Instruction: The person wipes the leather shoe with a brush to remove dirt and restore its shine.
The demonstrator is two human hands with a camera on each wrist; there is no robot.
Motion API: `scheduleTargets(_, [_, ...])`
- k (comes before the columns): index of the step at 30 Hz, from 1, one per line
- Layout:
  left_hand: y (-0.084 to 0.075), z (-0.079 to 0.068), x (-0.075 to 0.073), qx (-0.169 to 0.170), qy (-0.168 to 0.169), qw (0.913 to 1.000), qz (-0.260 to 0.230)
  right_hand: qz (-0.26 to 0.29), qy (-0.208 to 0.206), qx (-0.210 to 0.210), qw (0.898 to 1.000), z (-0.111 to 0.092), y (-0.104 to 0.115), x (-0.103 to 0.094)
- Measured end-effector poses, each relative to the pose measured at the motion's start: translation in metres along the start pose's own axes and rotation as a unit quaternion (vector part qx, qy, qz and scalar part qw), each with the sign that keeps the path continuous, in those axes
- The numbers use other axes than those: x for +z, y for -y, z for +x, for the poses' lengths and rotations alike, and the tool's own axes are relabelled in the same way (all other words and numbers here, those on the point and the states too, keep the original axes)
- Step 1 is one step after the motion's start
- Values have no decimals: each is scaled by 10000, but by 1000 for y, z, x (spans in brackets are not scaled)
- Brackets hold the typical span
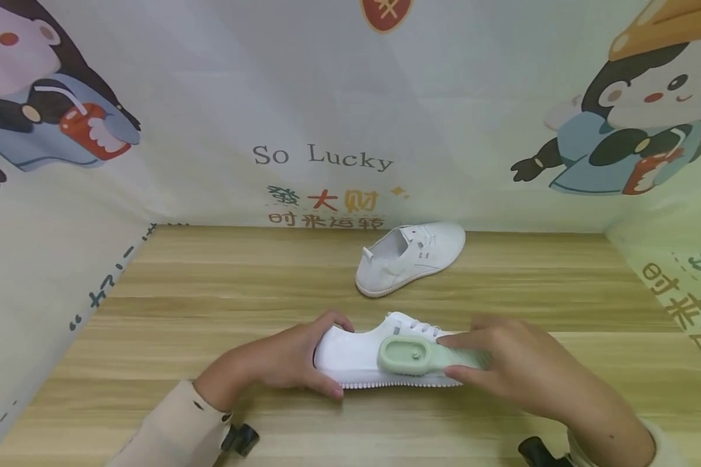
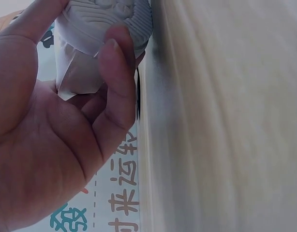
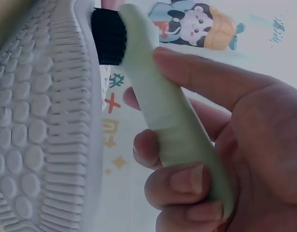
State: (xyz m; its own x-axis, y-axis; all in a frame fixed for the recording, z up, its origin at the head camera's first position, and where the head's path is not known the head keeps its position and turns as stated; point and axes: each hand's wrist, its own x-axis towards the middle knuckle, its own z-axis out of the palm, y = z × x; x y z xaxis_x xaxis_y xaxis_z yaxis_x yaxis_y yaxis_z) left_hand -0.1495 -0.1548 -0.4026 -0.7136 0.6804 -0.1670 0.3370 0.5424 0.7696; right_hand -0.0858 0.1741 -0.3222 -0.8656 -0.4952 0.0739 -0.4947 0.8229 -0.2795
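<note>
A white lace-up shoe [image 1: 350, 353] lies on its side on the wooden surface, its ridged sole edge facing me. My left hand [image 1: 295, 353] grips it around the heel, with fingers and thumb on opposite sides. My right hand [image 1: 511, 357] holds a pale green shoe brush [image 1: 405, 355] by its handle, over the shoe's side and toe part. In the right wrist view the brush's dark bristles [image 3: 108, 36] touch the shoe's upper next to the studded sole [image 3: 32, 130]. The left wrist view shows the heel end of the sole [image 2: 105, 24] by my fingers.
A second white shoe [image 1: 426, 256] stands farther back on the wood-grain surface [image 1: 210, 279], near the rear wall. Printed cloth walls [image 1: 327, 91] with cartoon figures and lettering enclose the back and both sides. Dark wrist gear [image 1: 245, 440] sits by my left cuff.
</note>
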Motion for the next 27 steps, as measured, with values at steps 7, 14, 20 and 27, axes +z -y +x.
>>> scheduleTargets(7, [-1, 0, 1, -8, 6, 10000, -21, 154, -43, -304, 9994, 2, 2, 8])
scheduleTargets(14, [1, 0, 2, 38, -20, 10000, -14, 223, -362, -491, 9979, 5, 11, 22])
scheduleTargets(20, [0, -1, 2, 44, 31, 10000, -68, 159, -421, -331, 9984, 7, 21, 32])
scheduleTargets(27, [0, -2, 2, 54, 3, 10000, -40, 73, -787, -603, 9950, 10, 29, 46])
